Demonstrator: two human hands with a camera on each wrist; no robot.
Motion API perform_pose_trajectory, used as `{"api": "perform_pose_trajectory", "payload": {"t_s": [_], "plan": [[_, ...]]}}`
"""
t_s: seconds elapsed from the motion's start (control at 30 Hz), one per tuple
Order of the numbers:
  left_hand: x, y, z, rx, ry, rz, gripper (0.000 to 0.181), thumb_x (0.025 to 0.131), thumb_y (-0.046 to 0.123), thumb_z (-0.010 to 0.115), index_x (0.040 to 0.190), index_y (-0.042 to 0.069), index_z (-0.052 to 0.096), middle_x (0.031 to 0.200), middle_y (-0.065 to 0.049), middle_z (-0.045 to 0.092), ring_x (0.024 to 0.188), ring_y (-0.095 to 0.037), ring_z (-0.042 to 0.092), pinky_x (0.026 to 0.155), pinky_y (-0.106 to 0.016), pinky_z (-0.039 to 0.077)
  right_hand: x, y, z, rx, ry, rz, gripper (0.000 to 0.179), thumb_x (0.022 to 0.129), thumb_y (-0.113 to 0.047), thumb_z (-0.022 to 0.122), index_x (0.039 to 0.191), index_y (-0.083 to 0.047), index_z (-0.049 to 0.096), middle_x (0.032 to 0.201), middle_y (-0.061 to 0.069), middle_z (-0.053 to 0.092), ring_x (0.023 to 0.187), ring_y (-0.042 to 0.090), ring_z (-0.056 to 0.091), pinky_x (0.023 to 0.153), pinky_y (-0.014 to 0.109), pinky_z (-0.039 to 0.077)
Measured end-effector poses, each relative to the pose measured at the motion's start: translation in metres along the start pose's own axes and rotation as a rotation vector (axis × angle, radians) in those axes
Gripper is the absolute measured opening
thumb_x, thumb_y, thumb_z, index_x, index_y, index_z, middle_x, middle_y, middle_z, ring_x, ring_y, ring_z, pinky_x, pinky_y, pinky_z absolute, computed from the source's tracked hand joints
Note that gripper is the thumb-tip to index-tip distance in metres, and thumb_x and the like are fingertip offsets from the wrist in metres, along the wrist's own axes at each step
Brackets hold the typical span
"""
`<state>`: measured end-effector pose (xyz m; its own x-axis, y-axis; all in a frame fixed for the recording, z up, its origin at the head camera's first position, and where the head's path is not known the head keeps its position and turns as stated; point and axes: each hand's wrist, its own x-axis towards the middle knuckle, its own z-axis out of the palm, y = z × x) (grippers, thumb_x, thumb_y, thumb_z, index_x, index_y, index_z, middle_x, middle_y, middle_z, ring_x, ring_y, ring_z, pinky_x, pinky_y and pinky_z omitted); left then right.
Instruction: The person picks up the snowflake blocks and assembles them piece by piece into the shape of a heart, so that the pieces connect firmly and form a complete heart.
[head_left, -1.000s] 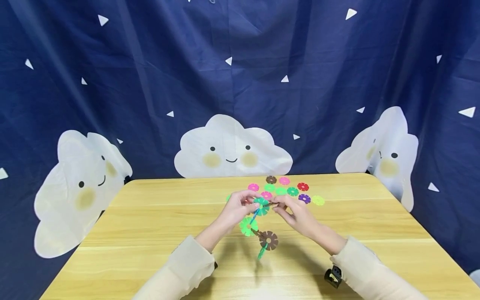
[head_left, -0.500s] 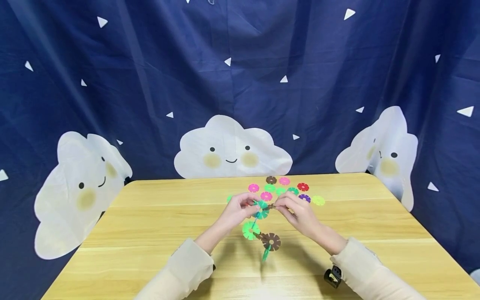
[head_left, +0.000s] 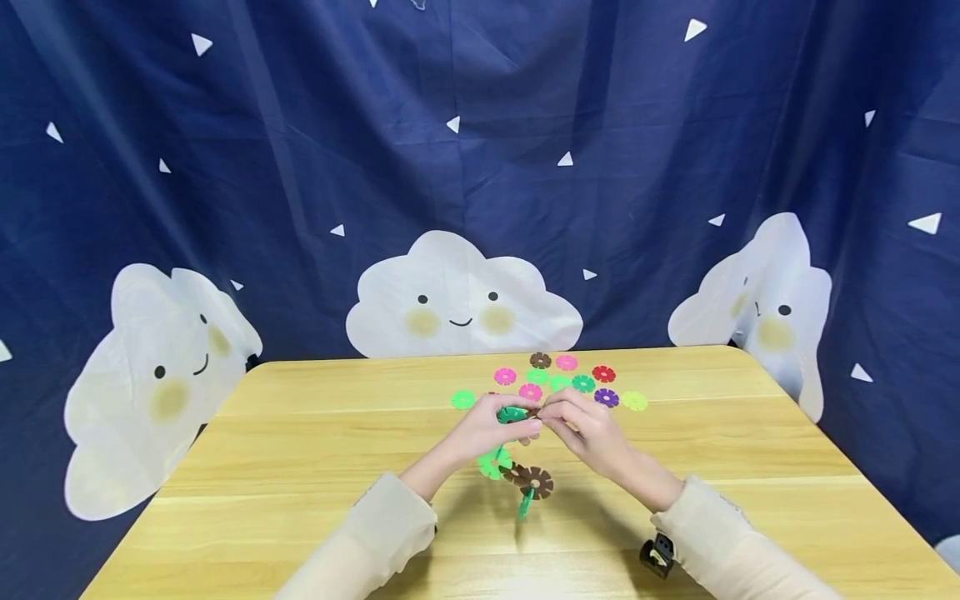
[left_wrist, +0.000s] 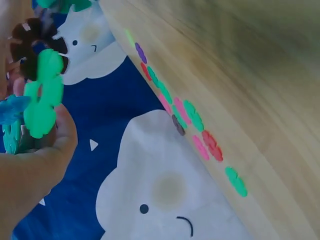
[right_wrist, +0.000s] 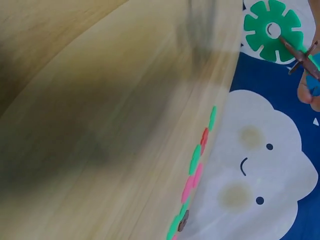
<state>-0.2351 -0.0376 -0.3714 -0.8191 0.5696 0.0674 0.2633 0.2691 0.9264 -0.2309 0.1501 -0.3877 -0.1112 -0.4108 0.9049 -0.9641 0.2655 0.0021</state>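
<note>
Both hands meet above the middle of the table in the head view, on a chain of interlocked snowflake discs. My left hand [head_left: 487, 429] grips its upper end at a teal-green disc [head_left: 512, 414], fingers above and thumb below. My right hand [head_left: 588, 423] pinches a brown disc [head_left: 534, 412] against that end. Below hang a light green disc [head_left: 491, 464], two brown ones, the lower brown disc [head_left: 540, 483] face-on, and a green disc [head_left: 526, 504] at the bottom. A blue disc [left_wrist: 12, 110] shows beside the thumb in the left wrist view. Fingers hide some of the joints.
Loose snowflake discs lie behind the hands, among them a yellow disc [head_left: 634, 401], a purple disc [head_left: 607, 397], a red disc [head_left: 603, 374] and a light green disc [head_left: 463, 400]. The wooden table [head_left: 300, 467] ends before a blue curtain [head_left: 480, 167].
The hands have come closer together, and the left thumb has moved right towards the right fingers. The upper green disc has tipped from face-on to a flatter angle. The chain below has swayed slightly.
</note>
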Motion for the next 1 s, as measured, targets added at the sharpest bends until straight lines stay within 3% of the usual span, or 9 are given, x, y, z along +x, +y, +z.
{"api": "perform_pose_trajectory", "payload": {"t_s": [0.1, 0.23, 0.33, 0.47, 0.57, 0.67, 0.83, 0.9, 1.0], "plan": [[0.000, -0.002, -0.002, -0.035, 0.006, -0.012, 0.038, 0.085, 0.026, 0.063, 0.118, 0.006, 0.060, 0.087, -0.010, 0.068, 0.069, -0.016, 0.063, 0.068, -0.034, 0.053, -0.004, 0.004, -0.001, -0.001, 0.018, 0.061, 0.020, 0.093, -0.014, 0.051, 0.085, 0.002, 0.059, 0.078, 0.009, 0.059, 0.065, 0.017, 0.056, 0.063, 0.016, 0.048], [-0.003, -0.005, -0.008, -0.046, 0.038, -0.034, 0.036, 0.086, 0.023, 0.062, 0.116, 0.004, 0.060, 0.084, -0.010, 0.066, 0.067, -0.012, 0.059, 0.066, -0.029, 0.052, -0.019, 0.017, -0.013, -0.089, 0.001, 0.243, 0.016, 0.091, -0.011, 0.055, 0.087, 0.004, 0.059, 0.077, 0.010, 0.059, 0.063, 0.016, 0.054, 0.057, 0.017, 0.047], [-0.005, -0.005, -0.012, -0.065, 0.049, -0.055, 0.035, 0.086, 0.020, 0.061, 0.116, 0.001, 0.059, 0.081, -0.008, 0.065, 0.069, -0.012, 0.059, 0.067, -0.029, 0.052, -0.036, 0.029, -0.028, -0.177, -0.103, 0.478, 0.011, 0.085, -0.002, 0.060, 0.093, 0.005, 0.059, 0.083, 0.013, 0.060, 0.070, 0.020, 0.057, 0.060, 0.027, 0.050], [-0.007, -0.004, -0.015, -0.074, 0.051, -0.069, 0.035, 0.086, 0.017, 0.061, 0.116, 0.000, 0.058, 0.082, -0.005, 0.064, 0.073, -0.011, 0.059, 0.071, -0.032, 0.052, -0.061, 0.045, -0.049, -0.193, -0.302, 0.829, 0.032, 0.083, 0.003, 0.060, 0.112, 0.012, 0.051, 0.103, 0.028, 0.056, 0.093, 0.039, 0.056, 0.079, 0.047, 0.047], [-0.008, -0.003, -0.015, -0.062, 0.055, -0.074, 0.036, 0.086, 0.020, 0.062, 0.116, 0.002, 0.059, 0.083, -0.005, 0.065, 0.073, -0.012, 0.059, 0.072, -0.036, 0.052, -0.077, 0.053, -0.062, -0.171, -0.431, 0.988, 0.045, 0.085, 0.000, 0.057, 0.122, 0.018, 0.038, 0.116, 0.040, 0.045, 0.108, 0.051, 0.044, 0.091, 0.058, 0.036], [-0.009, -0.003, -0.015, -0.058, 0.059, -0.069, 0.036, 0.085, 0.023, 0.063, 0.116, 0.004, 0.059, 0.085, -0.007, 0.066, 0.073, -0.012, 0.059, 0.074, -0.040, 0.052, -0.088, 0.059, -0.071, -0.167, -0.546, 1.057, 0.051, 0.086, -0.001, 0.053, 0.125, 0.021, 0.030, 0.120, 0.044, 0.038, 0.113, 0.055, 0.037, 0.096, 0.060, 0.030], [-0.009, -0.003, -0.015, -0.065, 0.063, -0.060, 0.037, 0.085, 0.023, 0.063, 0.117, 0.004, 0.059, 0.084, -0.007, 0.066, 0.071, -0.013, 0.058, 0.072, -0.039, 0.052, -0.095, 0.063, -0.075, -0.183, -0.722, 1.108, 0.049, 0.088, 0.000, 0.047, 0.128, 0.021, 0.026, 0.118, 0.045, 0.041, 0.111, 0.055, 0.040, 0.094, 0.058, 0.033], [-0.010, -0.003, -0.015, -0.068, 0.061, -0.063, 0.038, 0.085, 0.022, 0.063, 0.118, 0.003, 0.058, 0.083, -0.007, 0.065, 0.069, -0.013, 0.057, 0.071, -0.037, 0.052, -0.094, 0.062, -0.075, -0.186, -0.759, 1.106, 0.047, 0.088, 0.000, 0.048, 0.127, 0.019, 0.029, 0.115, 0.043, 0.045, 0.108, 0.053, 0.044, 0.092, 0.057, 0.036], [-0.010, -0.001, -0.015, -0.065, 0.059, -0.076, 0.040, 0.085, 0.022, 0.064, 0.119, 0.004, 0.057, 0.086, -0.007, 0.065, 0.069, -0.014, 0.057, 0.068, -0.032, 0.051, -0.090, 0.061, -0.072, -0.143, -0.743, 1.055, 0.044, 0.087, 0.001, 0.051, 0.124, 0.017, 0.037, 0.105, 0.034, 0.056, 0.100, 0.046, 0.054, 0.087, 0.053, 0.042]]}}
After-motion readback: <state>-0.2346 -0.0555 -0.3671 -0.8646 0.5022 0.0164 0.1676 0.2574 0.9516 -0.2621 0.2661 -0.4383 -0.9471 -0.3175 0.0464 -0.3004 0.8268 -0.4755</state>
